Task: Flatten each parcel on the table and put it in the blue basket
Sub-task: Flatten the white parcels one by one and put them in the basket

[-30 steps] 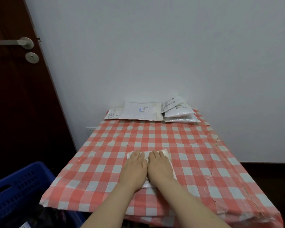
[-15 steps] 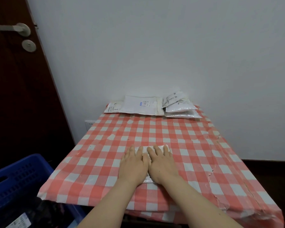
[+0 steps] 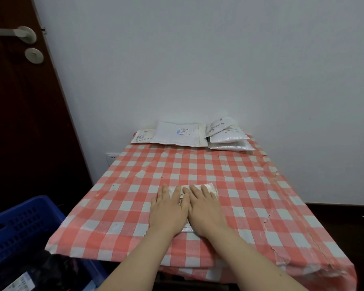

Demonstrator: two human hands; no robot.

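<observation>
White wall and a dark door stand behind a worktop [image 3: 250,206] covered in red-and-white checked cloth. Near its front edge a small white plastic mailer parcel [image 3: 208,187] lies under the left hand [image 3: 168,213] and right hand [image 3: 206,211], whose fingers [image 3: 165,191] are straight and press it flat. It looks light, soft and slick, so an edge is likely the best place to pinch it. A blue perforated plastic basket [image 3: 19,208] sits near left, and more white mailer parcels [image 3: 177,134] lie at the far end.

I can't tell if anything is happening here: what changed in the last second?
Very little. Both the left hand and right hand stay pressed flat on the parcel, perhaps spread slightly apart. Nothing was gripped or released. The far parcels and blue basket have not moved.
</observation>
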